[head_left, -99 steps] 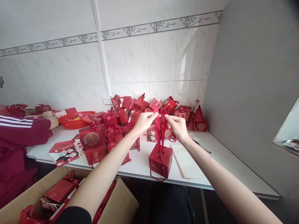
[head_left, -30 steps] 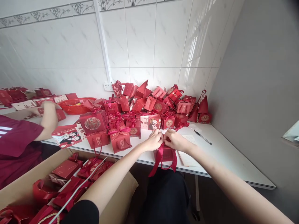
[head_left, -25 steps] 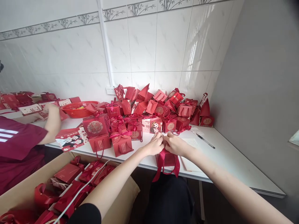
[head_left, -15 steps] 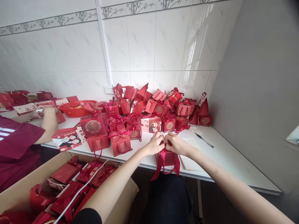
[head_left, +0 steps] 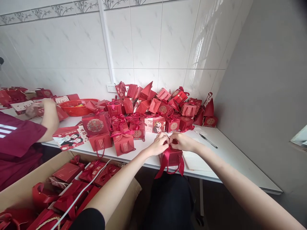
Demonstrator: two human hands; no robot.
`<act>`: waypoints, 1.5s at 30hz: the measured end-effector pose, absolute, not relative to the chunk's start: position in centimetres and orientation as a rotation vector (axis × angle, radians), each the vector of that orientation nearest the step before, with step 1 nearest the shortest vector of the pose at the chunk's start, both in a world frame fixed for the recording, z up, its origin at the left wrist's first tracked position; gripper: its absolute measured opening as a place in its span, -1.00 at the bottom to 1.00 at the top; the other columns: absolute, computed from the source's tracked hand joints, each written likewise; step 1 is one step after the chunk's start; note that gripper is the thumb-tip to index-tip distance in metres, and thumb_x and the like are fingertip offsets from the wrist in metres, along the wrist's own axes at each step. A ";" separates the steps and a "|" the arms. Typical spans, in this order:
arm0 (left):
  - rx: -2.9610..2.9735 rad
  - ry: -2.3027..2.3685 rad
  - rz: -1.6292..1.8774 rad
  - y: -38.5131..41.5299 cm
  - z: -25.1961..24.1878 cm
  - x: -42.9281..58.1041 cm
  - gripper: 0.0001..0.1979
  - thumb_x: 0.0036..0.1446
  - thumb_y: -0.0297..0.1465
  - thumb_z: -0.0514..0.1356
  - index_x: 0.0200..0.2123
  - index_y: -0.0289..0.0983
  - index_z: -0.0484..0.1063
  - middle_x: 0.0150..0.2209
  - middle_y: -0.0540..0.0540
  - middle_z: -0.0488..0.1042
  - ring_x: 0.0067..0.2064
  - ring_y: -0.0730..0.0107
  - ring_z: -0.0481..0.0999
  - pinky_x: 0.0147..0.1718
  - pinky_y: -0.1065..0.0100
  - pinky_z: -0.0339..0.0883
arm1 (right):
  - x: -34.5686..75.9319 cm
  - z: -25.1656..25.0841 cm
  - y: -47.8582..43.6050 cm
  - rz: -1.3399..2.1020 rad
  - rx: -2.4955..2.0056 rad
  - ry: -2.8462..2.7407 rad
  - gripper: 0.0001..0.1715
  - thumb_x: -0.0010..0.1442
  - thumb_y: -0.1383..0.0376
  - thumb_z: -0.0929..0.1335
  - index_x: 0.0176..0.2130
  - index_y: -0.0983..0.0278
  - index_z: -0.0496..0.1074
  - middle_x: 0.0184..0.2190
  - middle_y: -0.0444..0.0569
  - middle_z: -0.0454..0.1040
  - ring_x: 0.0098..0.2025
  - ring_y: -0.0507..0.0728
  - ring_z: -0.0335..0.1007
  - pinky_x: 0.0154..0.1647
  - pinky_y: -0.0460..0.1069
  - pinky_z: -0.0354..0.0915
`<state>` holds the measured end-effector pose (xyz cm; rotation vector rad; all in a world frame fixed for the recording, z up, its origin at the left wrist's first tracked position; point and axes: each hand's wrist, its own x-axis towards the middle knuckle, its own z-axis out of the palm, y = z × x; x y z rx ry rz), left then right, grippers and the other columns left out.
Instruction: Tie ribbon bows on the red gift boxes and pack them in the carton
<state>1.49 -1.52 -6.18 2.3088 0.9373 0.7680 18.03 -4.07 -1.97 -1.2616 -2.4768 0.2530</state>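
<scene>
A small red gift box (head_left: 176, 158) stands at the front edge of the white table, right below my hands. Over its top runs a red ribbon (head_left: 163, 162), with tails hanging down the front beside a twisted cord handle. My left hand (head_left: 159, 143) pinches the ribbon at the top of the box. Close against it, my right hand (head_left: 180, 141) pinches the ribbon too, its fingers curled. The fingertips hide the place where the ribbon crosses, so I cannot tell whether there is a knot.
Many red gift boxes (head_left: 164, 108) are heaped along the wall. A pen (head_left: 208, 141) and a notepad (head_left: 195, 161) lie on the right. To the left are an orange-red basket (head_left: 76, 108) and another person's arm (head_left: 51, 119). A carton (head_left: 38, 164) of boxes stands below.
My view has shifted slightly. Both hands stay together at the ribbon on the box, with little visible movement. The other person's hand has moved a little.
</scene>
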 end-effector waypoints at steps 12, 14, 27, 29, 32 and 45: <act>2.254 0.924 0.785 -1.5 -6.3 1.6 -0.93 0.03 -0.49 0.06 -0.46 -0.24 0.25 -0.15 -0.07 0.22 0.06 0.22 0.21 0.13 0.14 0.07 | 18.4 -2.8 -4.7 0.210 -1.270 -2.384 -0.83 -0.09 0.53 0.30 -0.53 0.27 0.30 -0.47 -0.12 0.29 -0.42 0.02 0.26 -0.32 -0.11 0.22; 2.247 0.923 0.787 -1.4 -6.4 1.6 -0.93 0.03 -0.50 0.05 -0.46 -0.24 0.25 -0.15 -0.08 0.21 0.06 0.22 0.21 0.13 0.15 0.06 | 18.6 -3.0 -4.6 0.211 -1.256 -2.373 -0.85 -0.07 0.51 0.30 -0.50 0.27 0.32 -0.46 -0.11 0.30 -0.41 0.02 0.26 -0.30 -0.10 0.23; 2.209 0.931 0.815 -1.3 -6.7 1.7 -0.92 0.06 -0.50 0.05 -0.46 -0.24 0.25 -0.14 -0.08 0.22 0.07 0.23 0.20 0.13 0.16 0.03 | 19.0 -3.9 -4.5 0.221 -1.200 -2.277 -0.87 -0.05 0.48 0.28 -0.50 0.25 0.29 -0.46 -0.09 0.32 -0.46 0.03 0.25 -0.36 -0.08 0.22; 2.205 0.931 0.815 -1.4 -6.7 1.7 -0.92 0.06 -0.49 0.05 -0.46 -0.24 0.25 -0.13 -0.09 0.22 0.06 0.23 0.20 0.12 0.16 0.04 | 19.0 -3.9 -4.5 0.229 -1.177 -2.279 -0.91 0.00 0.43 0.28 -0.48 0.25 0.31 -0.45 -0.08 0.34 -0.43 0.04 0.27 -0.33 -0.06 0.23; 2.199 0.936 0.813 -1.4 -6.6 1.6 -0.92 0.06 -0.50 0.05 -0.47 -0.25 0.25 -0.13 -0.10 0.22 0.07 0.22 0.20 0.13 0.15 0.03 | 18.9 -3.9 -4.4 0.230 -1.162 -2.284 -0.88 -0.02 0.44 0.28 -0.53 0.25 0.29 -0.43 -0.05 0.35 -0.37 0.07 0.30 -0.30 -0.05 0.23; 2.258 1.047 0.916 -2.3 -5.9 1.2 -0.88 0.12 -0.31 0.05 -0.37 -0.23 0.24 -0.21 -0.08 0.24 -0.02 0.24 0.26 0.04 0.10 0.12 | 19.2 -3.9 -4.5 0.205 -1.137 -2.284 -0.90 0.00 0.42 0.25 -0.50 0.26 0.29 -0.43 -0.04 0.36 -0.42 0.07 0.30 -0.33 -0.03 0.25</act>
